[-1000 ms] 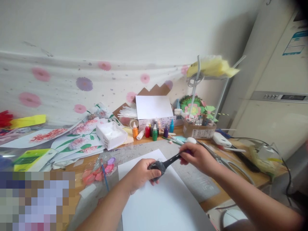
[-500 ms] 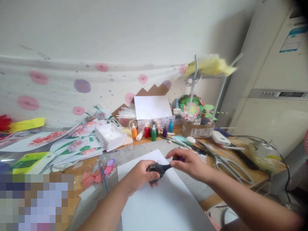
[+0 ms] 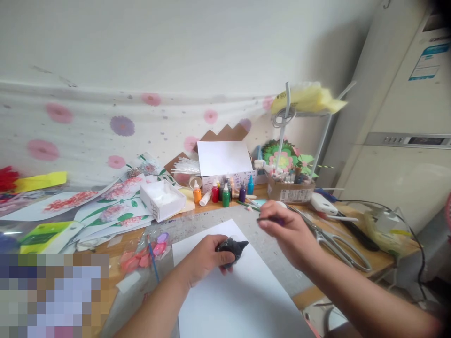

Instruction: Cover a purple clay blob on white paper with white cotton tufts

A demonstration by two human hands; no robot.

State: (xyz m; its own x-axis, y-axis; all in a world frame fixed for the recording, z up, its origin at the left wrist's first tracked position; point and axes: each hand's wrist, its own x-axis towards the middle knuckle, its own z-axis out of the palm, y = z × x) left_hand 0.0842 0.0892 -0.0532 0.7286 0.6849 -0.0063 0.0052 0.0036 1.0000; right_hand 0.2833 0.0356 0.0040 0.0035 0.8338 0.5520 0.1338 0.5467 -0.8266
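My left hand (image 3: 211, 256) is wrapped round a black lump (image 3: 233, 249) with a pointed tip facing right, held above a white sheet of paper (image 3: 243, 300). Up and to the right of it, apart from the lump, my right hand (image 3: 282, 227) pinches a small, thin dark item (image 3: 267, 219); most of it is hidden by the fingers, and what it is I cannot make out. The paper lies on a grey mat (image 3: 207, 219).
Paint bottles (image 3: 226, 195) stand behind the paper, beside a white box (image 3: 162, 201). Large scissors (image 3: 340, 246) lie at the right. Pink and purple pieces (image 3: 143, 257) and a blue brush (image 3: 153, 258) lie left. A carton of pens (image 3: 291, 188) stands behind.
My right hand has moved right and slightly up, away from the black lump, and no longer touches its tip. My left hand has kept its hold in nearly the same place.
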